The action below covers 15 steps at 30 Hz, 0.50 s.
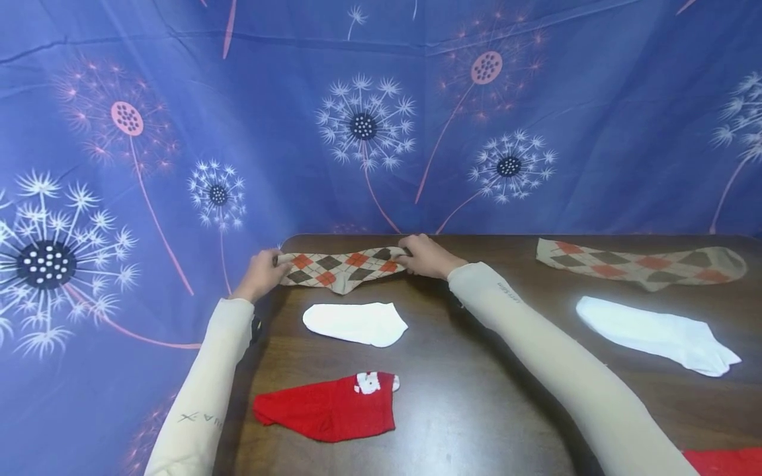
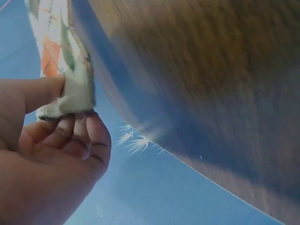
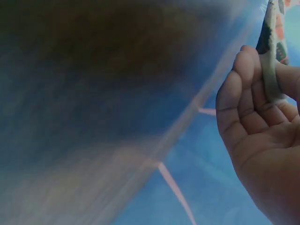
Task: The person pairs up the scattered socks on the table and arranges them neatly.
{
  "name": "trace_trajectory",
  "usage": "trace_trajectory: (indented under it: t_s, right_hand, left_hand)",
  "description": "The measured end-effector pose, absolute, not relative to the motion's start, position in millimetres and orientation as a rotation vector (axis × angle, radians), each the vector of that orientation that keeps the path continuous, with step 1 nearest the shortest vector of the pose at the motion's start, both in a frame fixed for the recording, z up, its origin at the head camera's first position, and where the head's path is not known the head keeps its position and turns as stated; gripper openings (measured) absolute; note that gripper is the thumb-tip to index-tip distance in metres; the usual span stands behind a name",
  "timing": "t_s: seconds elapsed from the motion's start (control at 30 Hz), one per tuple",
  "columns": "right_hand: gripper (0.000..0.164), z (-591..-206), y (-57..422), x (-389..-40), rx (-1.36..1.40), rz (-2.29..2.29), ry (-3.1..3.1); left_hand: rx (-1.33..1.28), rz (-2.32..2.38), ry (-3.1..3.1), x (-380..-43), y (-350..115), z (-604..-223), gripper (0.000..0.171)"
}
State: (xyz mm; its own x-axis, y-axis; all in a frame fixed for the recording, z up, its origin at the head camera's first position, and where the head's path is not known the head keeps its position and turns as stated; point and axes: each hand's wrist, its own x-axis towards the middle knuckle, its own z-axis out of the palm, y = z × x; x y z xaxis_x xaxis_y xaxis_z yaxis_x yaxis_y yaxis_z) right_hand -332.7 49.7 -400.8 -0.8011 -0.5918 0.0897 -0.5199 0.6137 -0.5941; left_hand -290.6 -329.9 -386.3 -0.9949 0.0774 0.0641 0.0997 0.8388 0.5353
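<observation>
At the table's (image 1: 452,396) rounded back left corner, the person's left hand (image 1: 257,274) pinches one end of an argyle sock (image 1: 339,268), thumb on one face and the other fingers curled behind it. The sock stretches sideways along the back edge, its heel toward the front. In front of it, a white sock (image 1: 355,324) lies flat with its narrower end toward the left edge; nearer the front, a red sock (image 1: 330,408) with a white patch lies close to that left edge. The right hand (image 1: 430,256) pinches the argyle sock's other end between thumb and fingers, those fingers held close together. Farther right, a second argyle sock (image 1: 643,266) lies along the back edge toward the back right corner, with another white sock (image 1: 657,334) slanting in front of it. Beyond the right sleeve (image 1: 553,370), part of a red cloth item (image 1: 729,461) shows.
</observation>
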Motion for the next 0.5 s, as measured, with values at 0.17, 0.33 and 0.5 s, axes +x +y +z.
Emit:
trace_trajectory:
  t_s: [0.17, 0.33, 0.5]
  right_hand:
    - [0.022, -391.1, 65.0, -333.0, -0.954, -1.02, 2.718]
    - [0.021, -386.3, 75.0, -332.4, -0.95, -1.047, 2.747]
    - [0.021, -384.9, 80.6, -330.4, -0.941, -1.039, 2.741]
  left_hand:
    - [-0.149, -0.879, -2.954, -288.1, -327.5, -381.7, 0.023]
    - [-0.167, -0.909, -2.933, -289.0, -323.2, -378.4, 0.019]
    - [-0.186, -0.918, -2.892, -285.3, -320.5, -372.9, 0.018]
